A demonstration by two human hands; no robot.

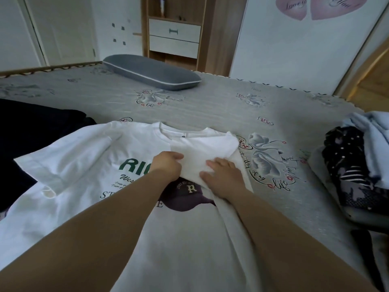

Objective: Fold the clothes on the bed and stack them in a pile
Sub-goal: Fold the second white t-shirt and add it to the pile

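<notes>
Both forearms reached out from the bottom of the view over a white T-shirt [88, 157] spread front-up on the grey flowered bedspread [210, 106]. Its right sleeve and side had been folded inward across the chest, covering part of the green lettering and the printed dark cap. The left hand [166, 165] was curled at the edge of that folded panel, its fingers pinching the white cloth. The right hand [223, 173] lay flat on the same panel with straight fingers, pressing it down against the shirt. The shirt's other sleeve stretched out flat toward the left, and its collar pointed away toward the far side of the bed.

At the left edge lay a dark garment [31, 131], partly under the shirt's sleeve. On the right edge of the bed sat a loose heap of clothes [353, 165]: dark spotted fabric with pale blue cloth above it. A grey pillow [151, 74] rested at the far side, before a wooden shelf unit with two white drawers [174, 37].
</notes>
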